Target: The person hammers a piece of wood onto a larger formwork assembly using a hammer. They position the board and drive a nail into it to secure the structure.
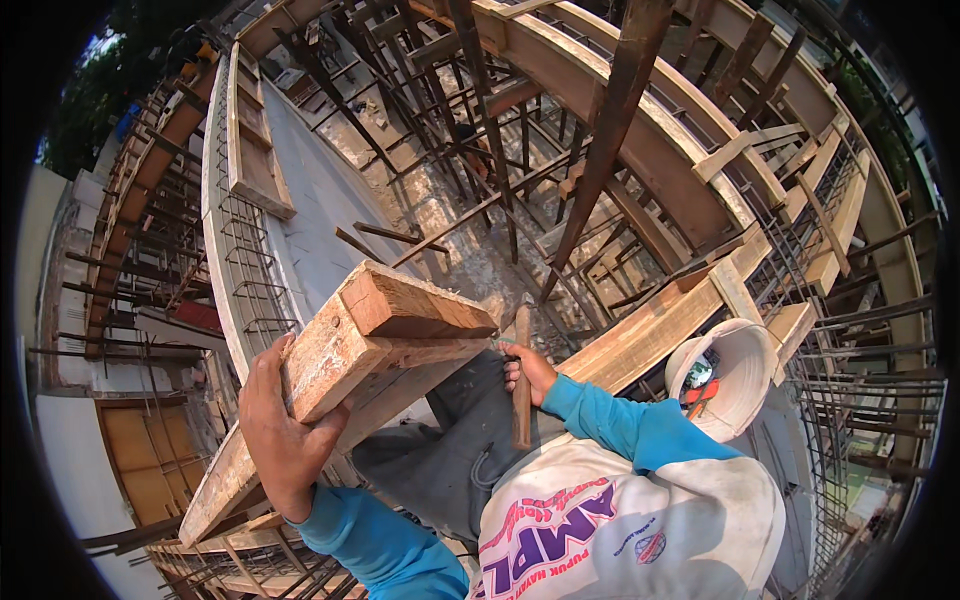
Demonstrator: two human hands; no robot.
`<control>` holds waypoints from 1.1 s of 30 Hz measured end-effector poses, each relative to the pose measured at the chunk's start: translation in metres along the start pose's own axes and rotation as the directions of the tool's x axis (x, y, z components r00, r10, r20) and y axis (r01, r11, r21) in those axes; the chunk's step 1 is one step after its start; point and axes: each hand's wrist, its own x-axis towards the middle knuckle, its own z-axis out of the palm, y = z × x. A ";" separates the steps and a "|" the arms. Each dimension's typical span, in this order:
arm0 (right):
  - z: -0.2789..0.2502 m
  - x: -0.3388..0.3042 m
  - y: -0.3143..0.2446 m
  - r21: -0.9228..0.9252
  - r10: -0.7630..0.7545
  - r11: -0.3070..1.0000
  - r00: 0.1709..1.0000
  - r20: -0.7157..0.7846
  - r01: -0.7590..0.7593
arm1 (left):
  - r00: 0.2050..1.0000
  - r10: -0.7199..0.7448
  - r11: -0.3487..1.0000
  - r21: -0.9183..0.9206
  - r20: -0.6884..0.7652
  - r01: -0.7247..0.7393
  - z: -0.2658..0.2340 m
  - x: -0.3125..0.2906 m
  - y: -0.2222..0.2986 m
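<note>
My left hand (275, 430) is closed around the edge of a thick wooden formwork piece (345, 375), its thumb on the near side. A short timber block (415, 308) lies along the upper part of that piece, which stands tilted in front of my lap. On the right, my right hand (528, 373) is wrapped around a slim wooden tool handle (522, 425), like a hammer's. The handle points roughly up and down beside my thigh; its head cannot be clearly made out. Both hands are near my dark trousers (440, 450).
A pale bucket (750, 375) with an orange-handled tool inside stands at my right, beside a timber beam (640, 335). A rebar cage (255, 270) runs along the left wall. Wooden props (610, 130) rise from the lower level ahead. Curved formwork (640, 140) spans the far right.
</note>
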 end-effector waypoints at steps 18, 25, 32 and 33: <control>0.018 -0.050 0.009 -0.146 -0.259 0.953 0.964 0.060 0.265 | 0.999 -0.018 0.998 0.054 0.033 0.017 -0.001 0.009 0.000; 0.042 -0.102 -0.027 -0.410 -0.263 0.796 0.864 0.429 0.445 | 0.993 -0.070 0.997 -0.030 0.097 0.073 0.004 0.039 -0.030; 0.054 -0.125 -0.036 -0.743 -0.577 0.205 0.692 0.435 0.637 | 0.976 -0.101 0.991 -0.069 0.192 0.116 0.013 0.089 -0.082; 0.049 -0.121 -0.032 -0.672 -0.600 0.193 0.628 0.495 0.715 | 0.967 -0.095 0.982 -0.138 0.236 0.130 0.018 0.099 -0.090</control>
